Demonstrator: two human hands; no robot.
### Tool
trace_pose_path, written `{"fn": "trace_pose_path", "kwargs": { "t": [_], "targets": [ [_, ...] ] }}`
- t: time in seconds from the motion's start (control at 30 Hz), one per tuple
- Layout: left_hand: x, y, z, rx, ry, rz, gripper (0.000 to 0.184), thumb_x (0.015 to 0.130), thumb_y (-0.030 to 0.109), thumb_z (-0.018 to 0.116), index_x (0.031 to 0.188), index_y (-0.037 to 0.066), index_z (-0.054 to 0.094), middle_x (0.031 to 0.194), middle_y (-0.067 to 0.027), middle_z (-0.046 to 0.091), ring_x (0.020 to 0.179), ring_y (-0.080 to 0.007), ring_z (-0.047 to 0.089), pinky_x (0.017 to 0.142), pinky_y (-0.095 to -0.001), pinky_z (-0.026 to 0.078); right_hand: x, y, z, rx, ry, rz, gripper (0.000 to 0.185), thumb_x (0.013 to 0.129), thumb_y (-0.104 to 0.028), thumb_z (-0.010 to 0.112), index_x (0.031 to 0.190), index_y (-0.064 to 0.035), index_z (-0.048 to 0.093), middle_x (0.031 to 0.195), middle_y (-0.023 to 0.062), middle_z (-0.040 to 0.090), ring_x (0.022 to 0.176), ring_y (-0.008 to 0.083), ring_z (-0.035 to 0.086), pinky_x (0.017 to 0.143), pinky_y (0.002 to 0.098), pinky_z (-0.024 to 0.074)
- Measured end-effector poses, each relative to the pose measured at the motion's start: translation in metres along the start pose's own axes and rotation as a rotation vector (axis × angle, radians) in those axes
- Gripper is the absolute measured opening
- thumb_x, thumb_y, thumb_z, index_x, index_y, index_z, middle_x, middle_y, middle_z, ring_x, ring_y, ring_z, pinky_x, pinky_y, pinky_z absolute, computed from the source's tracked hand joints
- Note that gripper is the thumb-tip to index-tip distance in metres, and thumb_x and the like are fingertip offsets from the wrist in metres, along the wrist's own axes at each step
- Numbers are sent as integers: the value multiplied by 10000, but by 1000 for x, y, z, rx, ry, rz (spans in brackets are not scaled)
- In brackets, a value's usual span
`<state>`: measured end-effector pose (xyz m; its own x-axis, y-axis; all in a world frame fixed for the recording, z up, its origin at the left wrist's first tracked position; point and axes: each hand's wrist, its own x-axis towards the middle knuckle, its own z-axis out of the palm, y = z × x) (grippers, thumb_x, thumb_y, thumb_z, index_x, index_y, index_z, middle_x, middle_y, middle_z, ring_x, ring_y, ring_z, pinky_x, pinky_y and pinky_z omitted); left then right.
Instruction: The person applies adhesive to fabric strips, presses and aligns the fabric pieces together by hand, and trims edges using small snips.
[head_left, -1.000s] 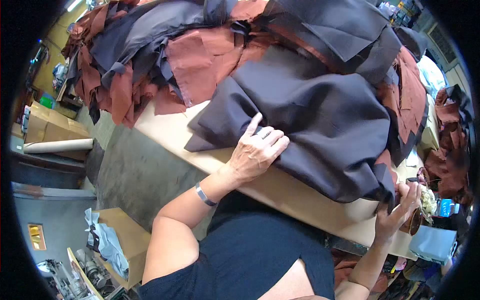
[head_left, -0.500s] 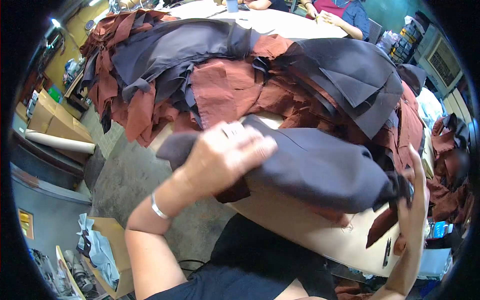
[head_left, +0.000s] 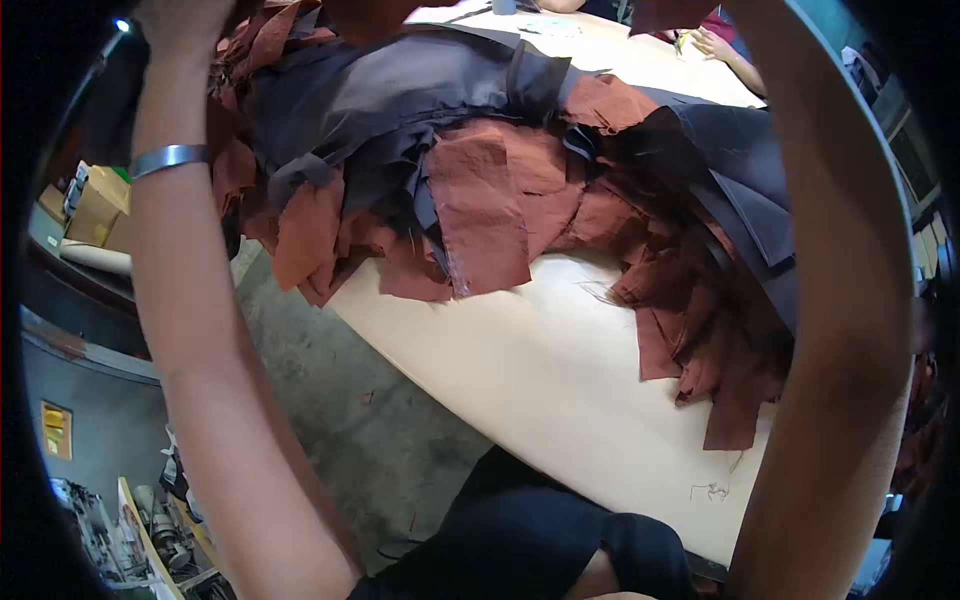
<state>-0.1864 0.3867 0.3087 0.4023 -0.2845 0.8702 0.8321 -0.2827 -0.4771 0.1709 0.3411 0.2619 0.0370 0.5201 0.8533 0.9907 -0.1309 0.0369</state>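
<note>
The left arm (head_left: 200,330) and right arm (head_left: 850,300) are now reaching up past the top of the view, where half a second ago both hands were working low over the surface (head_left: 500,360). The dark cloth (head_left: 115,115) is coming up with them: the piece is apparently being raised, with a dark part hanging beside the left wrist. Rust-coloured cloth (head_left: 375,18) is hanging at the top edge between the arms, probably belonging to the same piece, while the heap of cloth (head_left: 480,200) is staying on the surface. Only the base of the left hand (head_left: 185,22) is showing, and the right hand is lying out of sight. Whether the fingers are standing apart, closing together or clamping cloth, I cannot tell
</note>
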Motion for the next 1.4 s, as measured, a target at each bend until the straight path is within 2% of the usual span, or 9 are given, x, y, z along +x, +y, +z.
{"fn": "trace_pose_path", "kwargs": {
  "t": [0.13,0.17,0.3,0.47,0.77,0.87,0.97,1.1,1.4],
  "targets": [
    [-89,50,53,13,-518,-61,348,853,65,473,1166,177,575,1117,-106,601,974,-302,605,809,-423,487,-62,-46,4,16,-182,-122,616,781,-150,603,1359,-92,399,1184,174,581,1108,349,537,1041,512,280],
    [-100,71,40,254,-892,113,502,832,29,451,1291,224,497,1272,-87,552,1094,-317,573,900,-466,455,-86,-56,-7,54,-206,-174,621,780,-159,608,1361,-95,397,1182,174,582,1108,352,537,1045,521,275],
    [-168,114,56,-135,-1248,-143,611,829,117,535,1401,245,363,1397,-88,435,1224,-310,480,971,-537,372,-194,-82,-74,301,-517,-195,706,782,-124,633,1415,-163,323,1038,93,598,1025,280,575,1034,591,247],
    [-148,190,32,-543,-824,-8,512,834,88,540,1330,188,463,1365,-95,464,1218,-317,480,978,-478,399,-327,-67,-145,239,-584,-173,509,777,-46,547,1280,-108,510,1100,40,583,1036,172,568,1091,579,162],
    [1,379,-35,-1269,-389,-129,578,868,419,565,1340,108,442,1354,-168,466,1250,-342,437,1035,-460,335,-432,-49,-244,103,-410,189,526,695,-4,624,1212,-73,560,1120,61,600,901,161,612,1078,517,249],
    [36,430,-27,-1157,-472,-203,683,875,545,494,1407,139,355,1383,-163,444,1292,-336,399,1047,-503,298,-455,-39,-257,59,-279,258,498,709,6,623,1199,-65,569,1106,70,617,880,165,617,1054,500,298],
    [55,459,-29,-1106,-801,-213,598,876,471,530,1350,118,438,1303,-175,520,1221,-341,477,1017,-469,352,-471,-26,-260,86,-165,373,466,749,29,598,1205,-55,556,1093,85,630,901,192,624,1024,474,340],
    [49,476,-23,-1327,-706,-150,385,890,289,526,1200,64,566,1153,-206,603,1077,-363,569,937,-410,428,-470,-18,-270,179,-45,448,499,753,67,575,1237,-47,525,1111,105,629,967,222,624,998,465,361],
    [-12,399,-51,-1673,-842,-252,325,905,107,459,1175,-50,546,1096,-217,625,1055,-318,592,935,-366,425,-467,-22,-286,346,102,522,508,764,78,572,1257,-21,503,1164,112,620,934,216,635,993,451,365]
  ]
}}
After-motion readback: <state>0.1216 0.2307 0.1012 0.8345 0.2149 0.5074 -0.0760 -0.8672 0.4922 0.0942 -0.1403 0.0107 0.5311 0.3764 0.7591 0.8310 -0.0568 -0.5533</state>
